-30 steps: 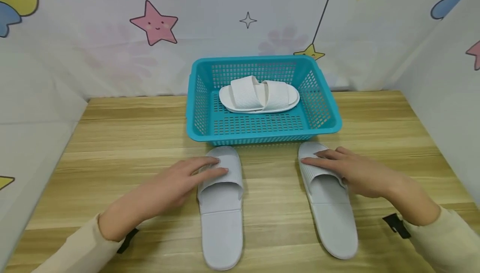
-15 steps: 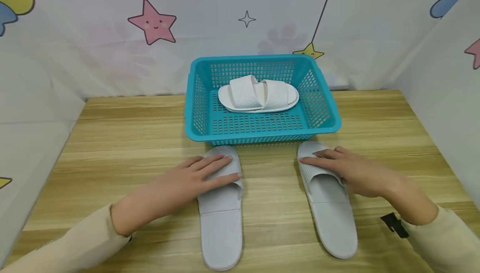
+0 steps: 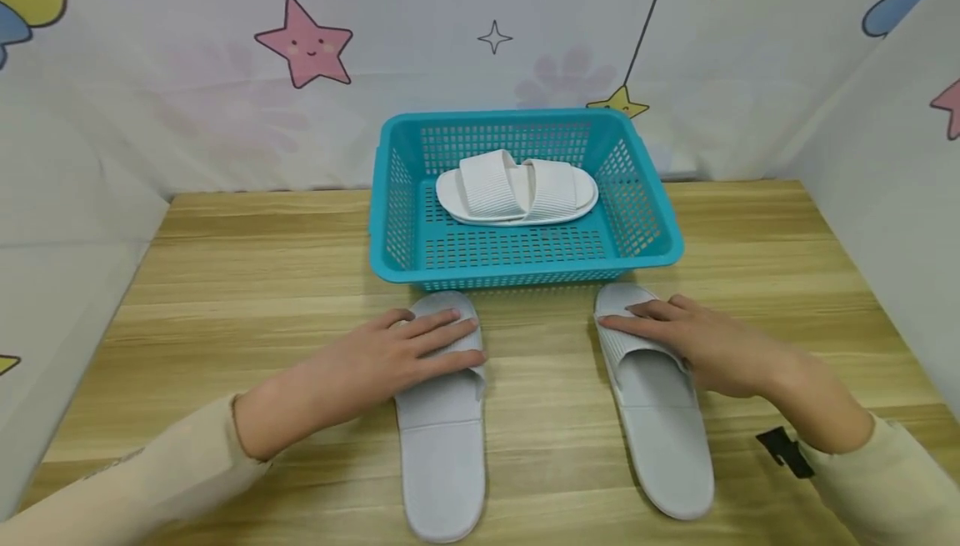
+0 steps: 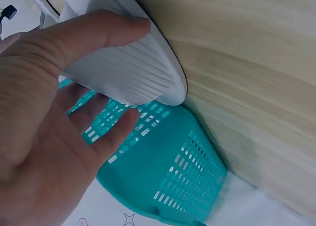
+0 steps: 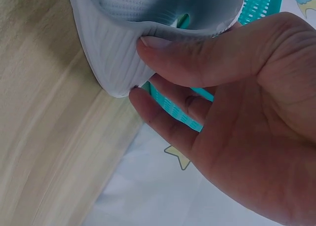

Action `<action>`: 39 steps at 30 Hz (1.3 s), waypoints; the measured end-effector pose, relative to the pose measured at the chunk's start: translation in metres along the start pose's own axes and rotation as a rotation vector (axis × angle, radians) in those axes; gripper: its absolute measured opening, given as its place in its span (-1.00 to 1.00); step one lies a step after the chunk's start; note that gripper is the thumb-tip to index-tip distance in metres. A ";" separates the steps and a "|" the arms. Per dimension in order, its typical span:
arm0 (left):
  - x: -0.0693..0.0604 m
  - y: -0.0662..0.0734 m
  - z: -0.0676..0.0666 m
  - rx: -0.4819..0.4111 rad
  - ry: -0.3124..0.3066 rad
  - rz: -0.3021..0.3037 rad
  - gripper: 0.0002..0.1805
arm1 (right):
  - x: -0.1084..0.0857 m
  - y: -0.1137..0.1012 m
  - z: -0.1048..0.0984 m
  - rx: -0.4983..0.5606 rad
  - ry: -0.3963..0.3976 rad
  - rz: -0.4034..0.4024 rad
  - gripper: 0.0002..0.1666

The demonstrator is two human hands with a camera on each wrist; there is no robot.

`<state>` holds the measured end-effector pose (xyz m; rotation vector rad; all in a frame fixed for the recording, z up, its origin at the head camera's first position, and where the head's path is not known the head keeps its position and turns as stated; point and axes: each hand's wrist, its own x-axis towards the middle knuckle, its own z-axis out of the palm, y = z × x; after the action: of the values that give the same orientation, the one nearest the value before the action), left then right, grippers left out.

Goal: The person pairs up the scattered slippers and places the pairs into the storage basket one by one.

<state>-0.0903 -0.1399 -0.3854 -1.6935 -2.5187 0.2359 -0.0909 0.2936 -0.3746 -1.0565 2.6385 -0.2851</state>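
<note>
Two grey slippers lie on the wooden table with their toes toward a teal basket point(image 3: 405, 267). My left hand point(image 3: 375, 367) rests across the strap of the left slipper point(image 3: 442, 479), fingers nearly straight and spread. In the left wrist view its thumb point(image 4: 108, 31) lies along the ribbed strap. My right hand point(image 3: 723, 346) holds the right slipper point(image 3: 667, 454) at its strap, the index finger reaching across the top. The right wrist view shows the thumb point(image 5: 182, 58) against the side of that strap, with some fingers partly hidden behind.
A pair of white slippers point(image 3: 491, 187) sits inside the basket, one overlapping the other. Behind the basket hangs a white cloth point(image 3: 420, 29) printed with stars. More white cloth borders both sides of the table point(image 3: 547, 413).
My left hand has slid right and further over the left slipper's strap, its fingers spreading across the top. My right hand and both grey slippers have stayed in place.
</note>
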 end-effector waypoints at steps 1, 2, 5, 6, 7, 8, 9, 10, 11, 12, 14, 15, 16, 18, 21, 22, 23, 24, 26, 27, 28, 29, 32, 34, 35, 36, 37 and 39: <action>-0.001 0.000 -0.001 -0.011 -0.006 -0.006 -0.13 | 0.001 0.000 0.000 0.003 0.000 0.000 0.29; -0.002 0.000 -0.001 -0.023 -0.012 -0.012 -0.13 | 0.002 -0.001 0.000 0.006 0.000 -0.001 0.29; -0.004 0.001 -0.002 -0.058 -0.029 -0.026 -0.14 | 0.004 -0.001 0.001 0.009 0.003 -0.001 0.29; -0.003 0.001 -0.002 -0.067 -0.035 -0.030 -0.15 | 0.004 -0.001 0.002 0.007 0.007 -0.001 0.29; -0.003 0.001 -0.003 -0.074 -0.039 -0.032 -0.16 | 0.003 -0.001 0.002 0.002 0.012 0.002 0.29; -0.002 0.001 -0.003 -0.081 -0.042 -0.034 -0.16 | 0.003 0.000 0.003 -0.002 0.018 0.000 0.29; -0.002 0.001 -0.003 -0.086 -0.043 -0.035 -0.16 | 0.002 0.000 0.004 -0.006 0.026 -0.004 0.29; -0.001 0.001 -0.003 -0.088 -0.043 -0.035 -0.17 | 0.001 0.000 0.004 -0.013 0.033 -0.005 0.29; 0.000 0.001 -0.003 -0.091 -0.046 -0.036 -0.18 | -0.001 0.001 0.004 -0.020 0.040 -0.007 0.30; 0.001 0.002 -0.003 -0.095 -0.050 -0.037 -0.18 | -0.002 0.001 0.004 -0.024 0.046 -0.011 0.31; 0.001 0.002 -0.003 -0.112 -0.057 -0.040 -0.17 | -0.002 0.001 0.005 -0.029 0.056 -0.020 0.30; 0.001 0.002 -0.003 -0.121 -0.065 -0.044 -0.16 | -0.003 0.002 0.005 -0.032 0.059 -0.023 0.30; 0.001 0.002 -0.004 -0.133 -0.073 -0.047 -0.15 | -0.003 0.002 0.005 -0.035 0.059 -0.021 0.30; 0.001 0.003 -0.004 -0.161 -0.085 -0.055 -0.13 | -0.003 0.001 0.005 -0.032 0.055 -0.020 0.32; 0.000 0.004 -0.005 -0.189 -0.093 -0.065 -0.10 | -0.004 -0.001 0.005 -0.029 0.042 -0.009 0.33; 0.000 0.004 -0.006 -0.196 -0.095 -0.069 -0.10 | -0.004 -0.002 0.005 -0.030 0.038 -0.008 0.33; 0.000 0.005 -0.006 -0.201 -0.097 -0.073 -0.10 | -0.004 -0.002 0.005 -0.031 0.035 -0.006 0.32; -0.001 0.005 -0.007 -0.203 -0.097 -0.076 -0.09 | -0.004 -0.003 0.005 -0.034 0.034 -0.004 0.31; -0.001 0.006 -0.007 -0.203 -0.098 -0.081 -0.07 | -0.004 -0.003 0.006 -0.037 0.030 0.000 0.28; -0.002 0.006 -0.007 -0.202 -0.095 -0.082 -0.06 | -0.004 -0.003 0.006 -0.036 0.029 0.003 0.27; -0.002 0.006 -0.007 -0.201 -0.094 -0.084 -0.05 | -0.004 -0.003 0.006 -0.032 0.026 0.006 0.26; -0.002 0.007 -0.007 -0.199 -0.089 -0.085 -0.04 | -0.004 -0.003 0.006 -0.025 0.023 0.008 0.26; -0.003 0.008 -0.007 -0.198 -0.073 -0.080 0.00 | -0.004 -0.003 0.005 -0.011 0.007 0.014 0.27; -0.004 0.009 -0.007 -0.197 -0.062 -0.080 0.02 | -0.004 -0.004 0.005 -0.002 0.001 0.016 0.28; -0.005 0.010 -0.007 -0.196 -0.055 -0.079 0.03 | -0.005 -0.005 0.005 -0.002 -0.003 0.021 0.29; -0.006 0.011 -0.007 -0.199 -0.051 -0.079 0.05 | -0.005 -0.005 0.005 -0.005 -0.009 0.029 0.29; -0.006 0.011 -0.006 -0.199 -0.046 -0.080 0.06 | -0.005 -0.006 0.006 -0.005 -0.014 0.034 0.29; -0.008 0.012 -0.006 -0.201 -0.037 -0.085 0.06 | -0.006 -0.008 0.006 -0.004 -0.021 0.043 0.29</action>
<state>-0.0753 -0.1424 -0.3815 -1.6565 -2.7150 0.0072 -0.0799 0.2920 -0.3770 -0.9970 2.6405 -0.2577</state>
